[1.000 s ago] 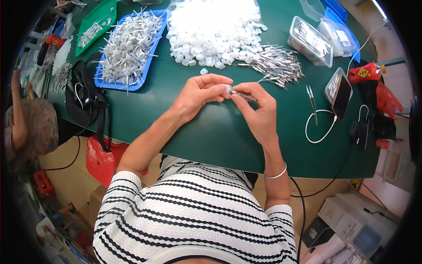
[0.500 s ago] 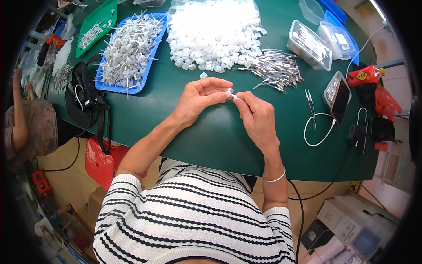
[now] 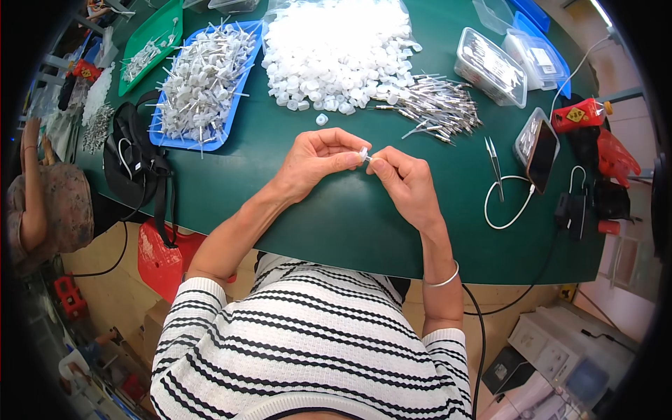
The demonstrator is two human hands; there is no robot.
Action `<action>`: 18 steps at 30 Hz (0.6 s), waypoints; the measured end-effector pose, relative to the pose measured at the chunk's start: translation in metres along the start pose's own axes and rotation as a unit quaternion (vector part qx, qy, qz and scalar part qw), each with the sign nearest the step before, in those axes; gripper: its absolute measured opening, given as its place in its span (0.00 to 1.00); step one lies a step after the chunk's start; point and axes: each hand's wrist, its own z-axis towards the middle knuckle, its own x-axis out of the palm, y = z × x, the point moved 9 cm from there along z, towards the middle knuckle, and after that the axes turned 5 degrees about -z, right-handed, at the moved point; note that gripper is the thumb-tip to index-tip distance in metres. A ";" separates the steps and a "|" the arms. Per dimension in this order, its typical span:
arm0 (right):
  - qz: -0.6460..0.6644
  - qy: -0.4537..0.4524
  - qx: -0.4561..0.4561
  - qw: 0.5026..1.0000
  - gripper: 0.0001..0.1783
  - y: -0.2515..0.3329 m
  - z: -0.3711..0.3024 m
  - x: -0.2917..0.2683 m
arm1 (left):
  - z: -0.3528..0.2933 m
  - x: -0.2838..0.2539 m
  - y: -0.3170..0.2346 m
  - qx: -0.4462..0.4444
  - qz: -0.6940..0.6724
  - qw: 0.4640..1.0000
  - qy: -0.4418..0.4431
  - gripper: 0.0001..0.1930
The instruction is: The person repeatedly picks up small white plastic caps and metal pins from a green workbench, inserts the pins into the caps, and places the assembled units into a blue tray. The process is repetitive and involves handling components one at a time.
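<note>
Now | left hand (image 3: 316, 157), right hand (image 3: 404, 183) pinched on small clear-white cap (image 3: 363, 153) | over green table (image 3: 336, 210)

Bare green table (image 3: 336, 210) surrounds both hands; white caps pile (image 3: 336, 49) blocks twelve o'clock, metal pins (image 3: 437, 108) one o'clock, tweezers (image 3: 494, 157) three.

Both forearms come up from the lower edge of the head view and converge toward the middle. The left hand (image 3: 316, 159) has its forearm running down toward seven o'clock; the palm is turned partly upward, fingers curled, thumb and forefinger pinched together at its three o'clock side. The right hand (image 3: 404, 183) sits just beside it, its forearm dropping toward five o'clock, back of the hand facing up, fingertips pinched and pointing toward ten o'clock. The two pinches meet tip to tip.
</note>
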 end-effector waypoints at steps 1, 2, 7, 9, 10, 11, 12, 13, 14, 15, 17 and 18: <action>0.011 0.005 0.005 1.000 0.11 -0.002 0.000 0.001 | 0.000 0.001 0.000 -0.003 -0.001 1.000 0.002 0.12; 0.022 0.011 0.011 1.000 0.11 -0.004 0.000 0.001 | -0.001 0.002 -0.001 -0.005 -0.002 1.000 0.004 0.12; -0.033 -0.054 -0.006 0.998 0.11 0.004 -0.002 0.000 | -0.003 0.003 -0.007 0.039 0.018 0.999 -0.001 0.11; -0.079 -0.096 -0.036 0.992 0.10 0.009 -0.005 0.001 | -0.005 0.004 -0.008 0.061 0.019 0.998 -0.010 0.10; -0.101 -0.114 -0.050 0.987 0.10 0.012 -0.006 0.001 | -0.006 0.005 -0.008 0.067 0.023 0.997 -0.011 0.10; -0.123 -0.132 -0.065 0.981 0.10 0.015 -0.007 0.002 | -0.006 0.006 -0.008 0.073 0.027 0.997 -0.012 0.10; -0.146 -0.150 -0.080 0.975 0.10 0.017 -0.009 0.001 | -0.007 0.007 -0.008 0.079 0.030 0.996 -0.013 0.10; -0.139 -0.146 -0.083 0.976 0.09 0.015 -0.008 0.002 | -0.008 0.007 -0.011 0.101 0.054 0.993 -0.017 0.09; -0.132 -0.141 -0.085 0.977 0.09 0.013 -0.008 0.002 | -0.009 0.008 -0.013 0.122 0.077 0.989 -0.022 0.09; -0.125 -0.137 -0.087 0.979 0.09 0.010 -0.008 0.001 | -0.010 0.009 -0.016 0.143 0.100 0.984 -0.027 0.08; -0.048 -0.088 -0.042 0.994 0.09 -0.006 -0.006 0.005 | -0.013 0.013 -0.022 0.165 0.150 0.975 -0.017 0.11; -0.010 -0.063 -0.019 0.998 0.09 -0.012 -0.005 0.007 | -0.014 0.015 -0.026 0.177 0.174 0.969 -0.013 0.13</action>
